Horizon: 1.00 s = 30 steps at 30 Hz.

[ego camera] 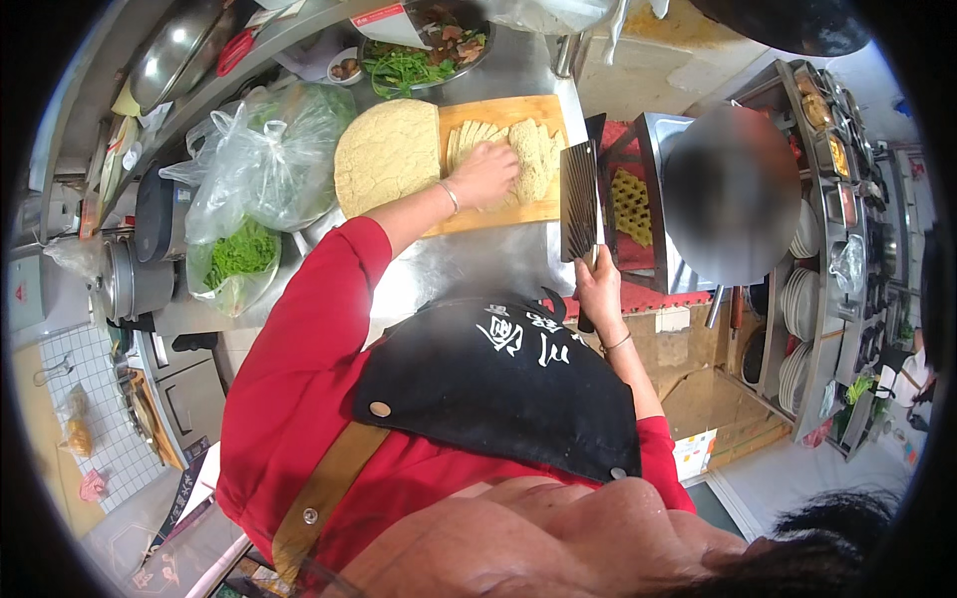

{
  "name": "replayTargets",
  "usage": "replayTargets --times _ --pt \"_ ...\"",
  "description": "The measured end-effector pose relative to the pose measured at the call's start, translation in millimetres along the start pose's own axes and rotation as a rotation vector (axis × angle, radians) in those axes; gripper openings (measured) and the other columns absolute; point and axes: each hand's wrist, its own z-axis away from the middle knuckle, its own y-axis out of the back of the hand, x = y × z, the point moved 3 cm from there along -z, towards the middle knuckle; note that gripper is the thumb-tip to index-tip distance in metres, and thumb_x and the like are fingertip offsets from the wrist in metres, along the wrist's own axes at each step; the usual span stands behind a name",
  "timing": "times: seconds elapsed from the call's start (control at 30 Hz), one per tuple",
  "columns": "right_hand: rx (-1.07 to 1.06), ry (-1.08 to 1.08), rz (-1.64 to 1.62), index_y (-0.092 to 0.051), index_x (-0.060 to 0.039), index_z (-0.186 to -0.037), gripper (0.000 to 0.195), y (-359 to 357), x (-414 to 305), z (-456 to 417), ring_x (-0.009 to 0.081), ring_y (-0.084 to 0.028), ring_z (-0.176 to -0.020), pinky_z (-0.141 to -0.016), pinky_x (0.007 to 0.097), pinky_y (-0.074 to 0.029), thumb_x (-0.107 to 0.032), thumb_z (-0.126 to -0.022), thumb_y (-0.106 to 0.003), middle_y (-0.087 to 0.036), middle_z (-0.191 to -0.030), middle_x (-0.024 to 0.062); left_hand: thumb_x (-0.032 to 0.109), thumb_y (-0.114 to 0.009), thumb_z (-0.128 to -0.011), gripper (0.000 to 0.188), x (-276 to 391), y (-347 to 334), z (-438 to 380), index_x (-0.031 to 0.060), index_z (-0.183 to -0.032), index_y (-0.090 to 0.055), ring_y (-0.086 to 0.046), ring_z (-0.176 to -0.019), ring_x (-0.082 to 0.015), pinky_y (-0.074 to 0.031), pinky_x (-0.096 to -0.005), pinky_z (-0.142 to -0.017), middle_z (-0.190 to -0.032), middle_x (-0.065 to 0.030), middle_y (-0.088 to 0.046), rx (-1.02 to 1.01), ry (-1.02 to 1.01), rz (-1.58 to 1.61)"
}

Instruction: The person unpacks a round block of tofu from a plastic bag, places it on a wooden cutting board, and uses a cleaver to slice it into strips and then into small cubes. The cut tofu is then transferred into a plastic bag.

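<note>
My left hand (486, 176), with a thin bracelet at the wrist, lies on pale yellow strips (532, 153) of a flat, sheet-like food, its fingers bent and slightly blurred. Whether it grips any strip cannot be told. The strips rest on a wooden cutting board (508, 112). A large uncut round of the same food (386, 158) covers the board's left part and overhangs its edge. My right hand (598, 288) is closed on the handle of a broad cleaver (579, 202), held up just beyond the board's right edge with its blade pointing away from me.
Plastic bags of greens (243, 258) stand left of the board. Behind it are a metal bowl of herbs and other food (430, 67) and a small white bowl (345, 67). A shelf (224, 82) runs above the left side. Stacked plates (800, 303) stand in a rack at right.
</note>
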Motion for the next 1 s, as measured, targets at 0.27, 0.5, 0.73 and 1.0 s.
replayTargets --times 0.27,0.5,0.73,1.0 --pt "0.054 0.065 0.138 -0.046 -0.0018 -0.096 0.020 11 -1 -23 0.0368 -0.066 -0.056 -0.051 0.0459 -0.050 -0.014 -0.095 -0.062 -0.061 -0.067 0.0214 0.029 -0.056 -0.099 0.025 -4 19 20 0.0112 -0.109 -0.069 -0.058 -0.110 -0.0249 -0.038 -0.0421 -0.101 -0.103 -0.0084 -0.064 -0.335 -0.076 0.230" --pt "-0.004 -0.008 0.280 -0.048 -0.0003 -0.103 0.023 9 1 -52 0.0527 -0.064 -0.080 -0.071 0.0594 -0.051 -0.016 -0.092 -0.060 -0.065 -0.079 0.0317 0.035 -0.061 -0.096 0.051 -5 6 -38 -0.0021 -0.131 -0.056 -0.057 -0.119 -0.0382 -0.045 -0.0477 -0.103 -0.129 -0.0245 -0.055 -0.066 0.623 0.666" --pt "-0.076 0.026 0.273 -0.049 -0.0011 -0.106 0.025 -2 11 -71 0.0534 -0.064 -0.079 -0.071 0.0610 -0.051 -0.017 -0.090 -0.061 -0.066 -0.082 0.0328 0.048 -0.069 -0.089 0.075 15 -10 -76 -0.0077 -0.134 -0.049 -0.053 -0.130 -0.0421 -0.044 -0.0444 -0.110 -0.138 -0.0297 -0.052 -0.032 0.985 0.661" --pt "-0.275 -0.145 -0.131 -0.052 0.0020 -0.106 0.020 -5 -32 -63 0.0231 -0.063 -0.053 -0.050 0.0378 -0.051 -0.010 -0.093 -0.063 -0.063 -0.072 0.0155 0.045 -0.075 -0.087 0.065 0 -44 -67 -0.0069 -0.123 -0.060 -0.067 -0.108 -0.0339 -0.051 -0.0431 -0.095 -0.115 -0.0241 -0.068 0.274 1.065 1.057"
